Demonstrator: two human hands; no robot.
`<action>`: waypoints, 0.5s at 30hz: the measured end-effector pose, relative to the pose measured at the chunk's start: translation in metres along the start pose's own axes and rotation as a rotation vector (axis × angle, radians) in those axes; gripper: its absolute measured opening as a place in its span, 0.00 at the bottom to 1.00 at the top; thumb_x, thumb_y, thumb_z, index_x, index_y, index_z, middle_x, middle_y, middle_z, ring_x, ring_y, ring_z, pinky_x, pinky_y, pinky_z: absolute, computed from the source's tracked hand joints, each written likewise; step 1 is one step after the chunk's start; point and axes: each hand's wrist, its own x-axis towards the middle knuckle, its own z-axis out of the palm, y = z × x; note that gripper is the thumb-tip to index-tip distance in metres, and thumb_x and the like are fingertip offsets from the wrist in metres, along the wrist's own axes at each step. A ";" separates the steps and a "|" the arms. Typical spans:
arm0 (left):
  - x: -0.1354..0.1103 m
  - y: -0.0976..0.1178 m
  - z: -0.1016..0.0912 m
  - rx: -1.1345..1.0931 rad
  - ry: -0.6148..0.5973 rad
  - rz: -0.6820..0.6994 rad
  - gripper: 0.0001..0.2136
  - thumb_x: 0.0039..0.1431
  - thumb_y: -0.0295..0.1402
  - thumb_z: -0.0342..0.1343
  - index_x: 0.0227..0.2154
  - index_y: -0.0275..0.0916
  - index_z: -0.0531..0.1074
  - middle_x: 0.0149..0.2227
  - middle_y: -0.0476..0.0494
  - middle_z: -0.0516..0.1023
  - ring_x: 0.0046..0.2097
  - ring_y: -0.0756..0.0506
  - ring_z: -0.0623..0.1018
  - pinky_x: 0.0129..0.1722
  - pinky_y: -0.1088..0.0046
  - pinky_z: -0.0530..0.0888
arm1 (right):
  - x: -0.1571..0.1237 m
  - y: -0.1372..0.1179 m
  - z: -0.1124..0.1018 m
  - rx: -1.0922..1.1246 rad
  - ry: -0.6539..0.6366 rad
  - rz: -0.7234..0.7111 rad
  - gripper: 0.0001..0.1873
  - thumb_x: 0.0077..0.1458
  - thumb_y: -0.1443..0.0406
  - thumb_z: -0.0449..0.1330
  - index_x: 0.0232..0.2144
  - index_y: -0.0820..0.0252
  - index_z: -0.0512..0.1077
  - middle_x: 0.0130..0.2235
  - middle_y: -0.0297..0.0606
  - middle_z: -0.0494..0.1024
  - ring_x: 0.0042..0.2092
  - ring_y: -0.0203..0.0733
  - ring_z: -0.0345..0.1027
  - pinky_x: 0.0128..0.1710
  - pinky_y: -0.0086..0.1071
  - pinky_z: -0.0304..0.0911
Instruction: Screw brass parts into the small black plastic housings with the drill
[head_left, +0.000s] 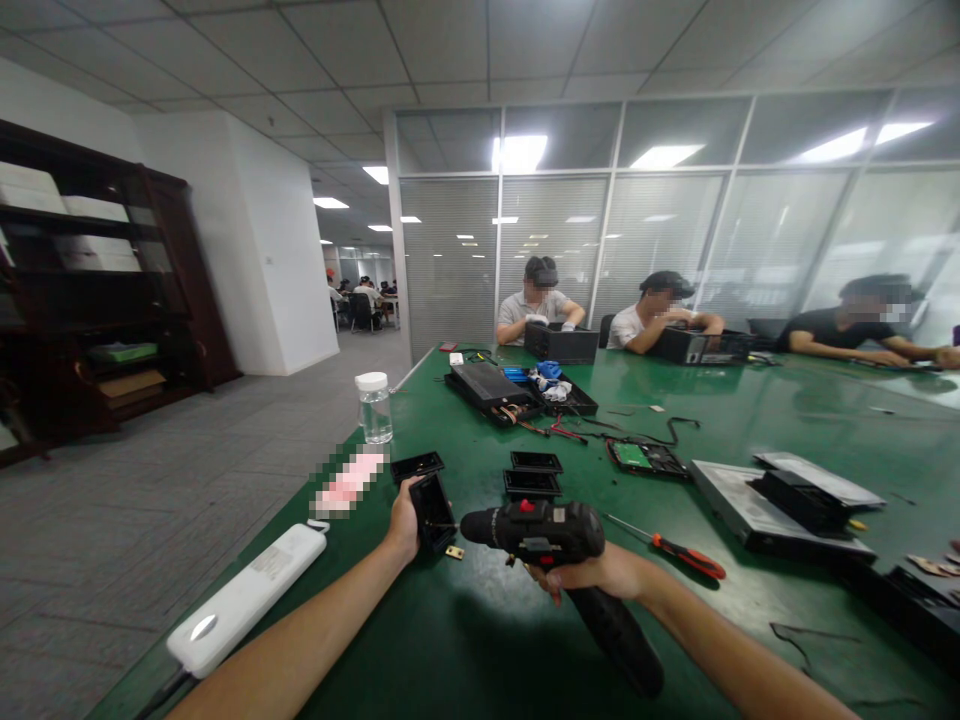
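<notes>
My left hand (403, 522) is closed around a small black open-fronted plastic case (430, 498), holding it tilted up off the table. My right hand (600, 574) grips a black cordless drill (536, 530) with red buttons. The drill's bit points left into the case; whether it touches a screw is too small to tell. Just below the case lies a small brass-coloured piece (454, 552). Behind my left hand rests a similar black case (417, 466). Two more, a far case (536, 461) and a near case (531, 484), lie beyond the drill.
An orange-and-black screwdriver (686, 560) lies right of the drill. Farther right are metal drive housings (724, 500) and a green circuit board (634, 456). At left stand a white power strip (251, 595) and a clear bottle (374, 410). Several people work across the green table (480, 640).
</notes>
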 end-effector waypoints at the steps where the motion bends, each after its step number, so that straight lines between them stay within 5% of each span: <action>1: 0.000 0.000 0.000 -0.001 0.001 -0.001 0.10 0.47 0.37 0.49 0.24 0.34 0.68 0.18 0.44 0.71 0.22 0.42 0.74 0.22 0.66 0.71 | 0.000 0.001 0.000 0.000 0.001 0.001 0.14 0.44 0.64 0.58 0.37 0.59 0.67 0.29 0.37 0.64 0.30 0.36 0.60 0.33 0.38 0.60; 15: -0.003 0.002 0.002 -0.016 0.007 -0.043 0.11 0.47 0.37 0.49 0.24 0.33 0.68 0.18 0.44 0.71 0.21 0.43 0.74 0.20 0.67 0.70 | -0.001 -0.008 0.005 -0.022 0.025 -0.004 0.13 0.46 0.63 0.57 0.36 0.60 0.67 0.30 0.39 0.64 0.31 0.37 0.61 0.33 0.41 0.60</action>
